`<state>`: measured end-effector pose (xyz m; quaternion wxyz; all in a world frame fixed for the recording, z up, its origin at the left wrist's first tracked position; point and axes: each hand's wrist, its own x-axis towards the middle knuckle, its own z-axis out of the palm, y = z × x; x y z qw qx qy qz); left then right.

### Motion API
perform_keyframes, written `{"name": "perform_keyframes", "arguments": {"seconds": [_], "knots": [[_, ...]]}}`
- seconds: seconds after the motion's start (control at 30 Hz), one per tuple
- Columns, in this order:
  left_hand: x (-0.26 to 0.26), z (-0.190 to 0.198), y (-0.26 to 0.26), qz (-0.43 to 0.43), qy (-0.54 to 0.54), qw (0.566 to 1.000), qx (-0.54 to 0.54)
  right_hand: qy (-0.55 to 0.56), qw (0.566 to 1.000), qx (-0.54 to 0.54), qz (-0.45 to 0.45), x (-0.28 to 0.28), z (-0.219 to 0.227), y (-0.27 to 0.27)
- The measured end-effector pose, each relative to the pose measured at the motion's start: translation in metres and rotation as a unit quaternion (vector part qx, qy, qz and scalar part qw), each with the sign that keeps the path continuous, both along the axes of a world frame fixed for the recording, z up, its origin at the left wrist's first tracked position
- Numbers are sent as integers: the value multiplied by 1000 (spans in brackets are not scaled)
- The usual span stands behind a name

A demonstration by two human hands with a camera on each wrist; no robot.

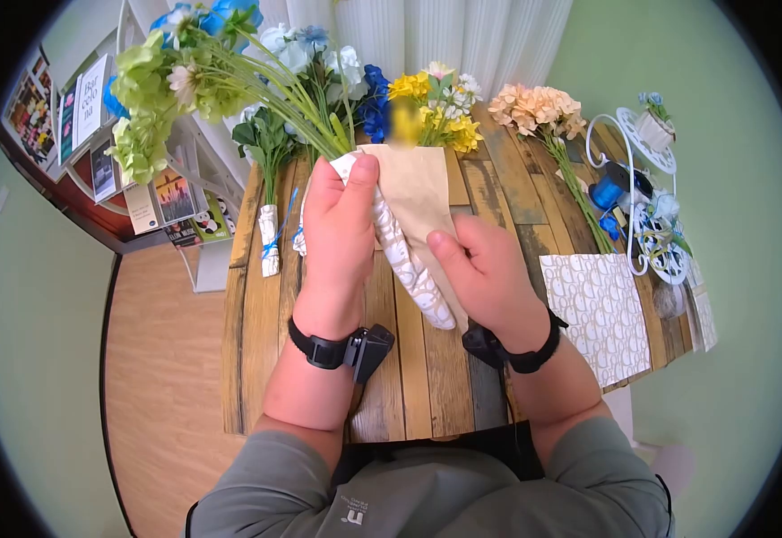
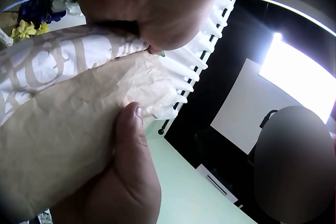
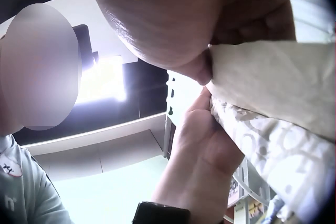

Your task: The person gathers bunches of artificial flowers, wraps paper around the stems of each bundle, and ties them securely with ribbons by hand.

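Patterned paper (image 1: pixel 401 260) with a plain tan inner side (image 1: pixel 409 179) is wrapped partly round the stems (image 1: pixel 310 112) of a green and blue bouquet (image 1: pixel 144 108). My left hand (image 1: pixel 341 233) grips the wrapped stems near the paper's upper edge, thumb on top. The right hand (image 1: pixel 494 273) pinches the loose tan flap at its right edge, thumb in front. In the left wrist view the right thumb (image 2: pixel 134 155) presses on the tan side (image 2: pixel 63 119). The right wrist view shows the left hand (image 3: pixel 202 140) below the paper (image 3: pixel 278 150).
Wrapped bunches (image 1: pixel 270 238) lie at the table's left. Blue and yellow flowers (image 1: pixel 445 112) stand behind, peach flowers (image 1: pixel 539 109) farther right. A patterned sheet (image 1: pixel 595 314) lies at right, beside a white metal rack (image 1: pixel 637 260) with blue ribbon spools (image 1: pixel 608 190). Shelves (image 1: pixel 176 193) stand left.
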<state>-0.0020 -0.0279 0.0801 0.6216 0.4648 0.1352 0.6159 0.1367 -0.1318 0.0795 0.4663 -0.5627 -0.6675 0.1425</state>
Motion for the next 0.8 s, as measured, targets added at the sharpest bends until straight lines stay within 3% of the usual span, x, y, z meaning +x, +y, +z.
{"name": "perform_keyframes", "arguments": {"seconds": [0.1, 0.13, 0.33, 0.5, 0.57, 0.6, 0.63, 0.7, 0.73, 0.8], "knots": [[-1, -14, 9, 24, 48, 998, 30, 59, 998, 23, -12, 0, 0, 1], [-1, -18, 11, 52, 95, 993, 50, 17, 999, 35, -4, 1, 4, -1], [11, -29, 12, 104, 127, 983, 79, -144, 983, 113, 16, -9, 3, -7], [13, -26, 2, 55, 105, 992, 34, -190, 973, 132, 10, -23, 0, -8], [13, -20, -2, -11, 39, 999, -3, -173, 973, 119, 94, -23, 4, -9], [15, -15, -7, 47, 64, 997, 5, -148, 976, 63, 148, -19, 11, -13], [14, -18, -3, 46, 66, 997, 8, -147, 976, 66, 147, -14, 10, -13], [12, -27, 8, 114, 136, 980, 90, -18, 990, 98, 103, -6, 5, -9], [12, -24, 5, 114, 135, 980, 92, -19, 990, 100, 103, 0, 1, -5], [12, -14, -6, 45, 77, 996, 12, 180, 983, 4, 22, 11, -11, 8]]}}
